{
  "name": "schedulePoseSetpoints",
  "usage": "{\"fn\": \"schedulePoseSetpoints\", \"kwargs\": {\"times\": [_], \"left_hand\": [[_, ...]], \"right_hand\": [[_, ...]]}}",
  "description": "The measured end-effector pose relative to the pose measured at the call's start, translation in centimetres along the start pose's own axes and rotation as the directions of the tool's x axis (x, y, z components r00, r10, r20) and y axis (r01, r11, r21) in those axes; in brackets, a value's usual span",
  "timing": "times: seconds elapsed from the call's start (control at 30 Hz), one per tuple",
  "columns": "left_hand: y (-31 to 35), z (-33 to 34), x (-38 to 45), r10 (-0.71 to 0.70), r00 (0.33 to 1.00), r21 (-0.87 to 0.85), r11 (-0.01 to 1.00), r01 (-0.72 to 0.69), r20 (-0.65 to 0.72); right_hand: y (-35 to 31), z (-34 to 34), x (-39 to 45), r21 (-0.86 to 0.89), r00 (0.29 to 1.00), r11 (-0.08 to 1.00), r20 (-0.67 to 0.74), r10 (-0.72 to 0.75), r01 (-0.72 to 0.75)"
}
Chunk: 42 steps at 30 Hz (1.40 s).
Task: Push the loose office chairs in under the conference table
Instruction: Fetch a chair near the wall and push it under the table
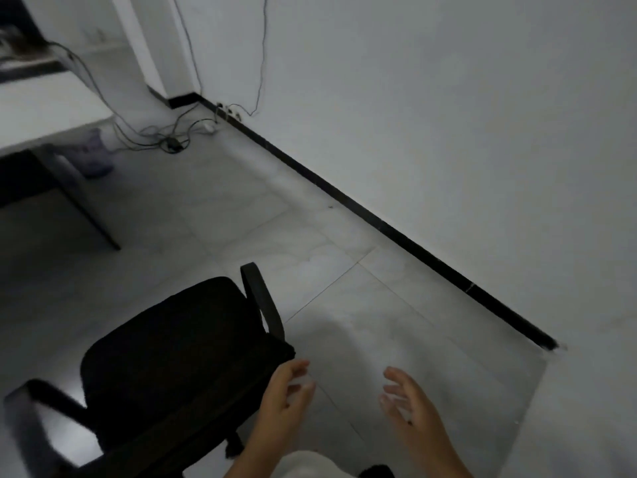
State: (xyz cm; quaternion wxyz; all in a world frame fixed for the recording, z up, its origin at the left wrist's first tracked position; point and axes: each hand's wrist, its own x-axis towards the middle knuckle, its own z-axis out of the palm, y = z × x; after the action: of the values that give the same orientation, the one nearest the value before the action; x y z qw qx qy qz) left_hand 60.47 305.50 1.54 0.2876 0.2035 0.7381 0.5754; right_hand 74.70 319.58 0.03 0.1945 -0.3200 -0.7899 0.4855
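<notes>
A black office chair (172, 346) with two armrests stands on the tiled floor at the lower left, seat facing away from me toward the table. The white conference table (44, 112) with a dark leg (82, 201) fills the upper left, well apart from the chair. My left hand (282, 395) hovers with fingers apart beside the chair's right rear corner, just off the dark edge and holding nothing. My right hand (410, 405) is open over bare floor to the right of the chair, empty too.
A white wall with a black skirting board (379, 222) runs diagonally on the right. Tangled cables and a power strip (172, 139) lie on the floor near the far corner. A pale bin (94, 153) stands under the table's end. Open tiled floor lies between chair and wall.
</notes>
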Motion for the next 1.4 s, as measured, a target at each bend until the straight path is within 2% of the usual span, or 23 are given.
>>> {"fn": "schedulePoseSetpoints", "kwargs": {"times": [0.13,0.2,0.23,0.27,0.33,0.4,0.47,0.5,0.57,0.67,0.7,0.73,0.8,0.87,0.9,0.97,1.1,1.17,1.27,1.33,1.4], "left_hand": [[0.2,-0.4,-2.1,-0.071,0.957,-0.012,0.997,0.070,-0.280],[0.3,-1.5,-3.9,-0.076,0.897,-0.012,0.997,0.078,-0.436],[0.2,-2.2,-4.9,-0.076,0.856,-0.010,0.997,0.082,-0.512],[0.0,-3.1,-5.8,-0.063,0.806,0.014,0.996,0.088,-0.589],[-0.7,-4.9,-7.4,-0.033,0.697,0.082,0.988,0.130,-0.716],[-1.1,-6.7,-9.0,-0.009,0.594,0.115,0.979,0.170,-0.805],[-1.3,-8.6,-10.2,0.029,0.508,0.162,0.962,0.220,-0.861],[-1.4,-9.6,-10.7,0.058,0.492,0.210,0.943,0.260,-0.869],[-2.1,-11.9,-11.6,0.099,0.542,0.349,0.855,0.383,-0.835],[-4.0,-15.2,-12.6,0.051,0.651,0.545,0.598,0.588,-0.758],[-4.2,-16.0,-12.4,0.081,0.704,0.637,0.505,0.582,-0.706],[-3.9,-16.7,-12.2,0.040,0.778,0.700,0.466,0.541,-0.627],[-2.6,-18.1,-11.5,-0.106,0.876,0.743,0.488,0.458,-0.470],[-3.6,-19.2,-11.2,-0.041,0.930,0.834,0.430,0.346,-0.365],[-4.1,-19.7,-11.3,-0.015,0.938,0.864,0.385,0.324,-0.346],[-5.7,-20.8,-11.8,0.009,0.910,0.834,0.404,0.376,-0.414],[-8.0,-21.2,-11.3,0.200,0.855,0.844,0.372,0.386,-0.479],[-8.6,-21.2,-10.6,0.319,0.794,0.844,0.343,0.412,-0.518],[-8.4,-21.6,-9.2,0.307,0.747,0.798,0.364,0.480,-0.589],[-8.3,-22.7,-8.1,0.275,0.756,0.797,0.332,0.505,-0.594],[-8.5,-24.2,-7.0,0.186,0.783,0.792,0.306,0.529,-0.594]], "right_hand": [[-0.1,0.5,3.0,-0.025,0.957,0.983,0.232,-0.174,0.184],[-0.8,1.4,4.3,-0.095,0.867,0.934,0.414,-0.277,0.343],[-1.2,2.2,5.1,-0.167,0.813,0.875,0.479,-0.331,0.454],[-1.7,3.2,5.9,-0.221,0.767,0.789,0.482,-0.424,0.574],[-3.4,5.6,6.7,-0.204,0.642,0.643,0.505,-0.577,0.738],[-5.1,8.6,6.8,-0.181,0.521,0.511,0.530,-0.669,0.841],[-6.8,11.6,6.2,-0.204,0.446,0.411,0.595,-0.668,0.889],[-7.3,13.2,5.8,-0.227,0.423,0.365,0.618,-0.663,0.903],[-8.1,15.7,5.0,-0.274,0.434,0.343,0.671,-0.601,0.898],[-8.3,17.7,4.5,-0.320,0.458,0.331,0.683,-0.569,0.888],[-8.3,18.0,4.5,-0.324,0.460,0.328,0.667,-0.586,0.887],[-8.3,18.2,4.7,-0.328,0.458,0.319,0.644,-0.613,0.889],[-8.0,18.4,5.0,-0.334,0.448,0.301,0.592,-0.670,0.893],[-7.4,18.6,5.4,-0.314,0.438,0.310,0.553,-0.709,0.897],[-7.1,18.7,5.5,-0.298,0.429,0.313,0.533,-0.729,0.902],[-7.0,19.0,5.8,-0.289,0.417,0.307,0.515,-0.749,0.907],[-6.9,19.8,7.6,-0.287,0.380,0.261,0.529,-0.759,0.922],[-6.9,20.8,9.5,-0.276,0.351,0.234,0.530,-0.772,0.932],[-7.7,23.1,12.3,-0.239,0.296,0.193,0.552,-0.780,0.952],[-8.7,24.9,14.0,-0.207,0.267,0.176,0.586,-0.765,0.962],[-9.5,26.8,15.5,-0.184,0.254,0.179,0.603,-0.756,0.967]]}}
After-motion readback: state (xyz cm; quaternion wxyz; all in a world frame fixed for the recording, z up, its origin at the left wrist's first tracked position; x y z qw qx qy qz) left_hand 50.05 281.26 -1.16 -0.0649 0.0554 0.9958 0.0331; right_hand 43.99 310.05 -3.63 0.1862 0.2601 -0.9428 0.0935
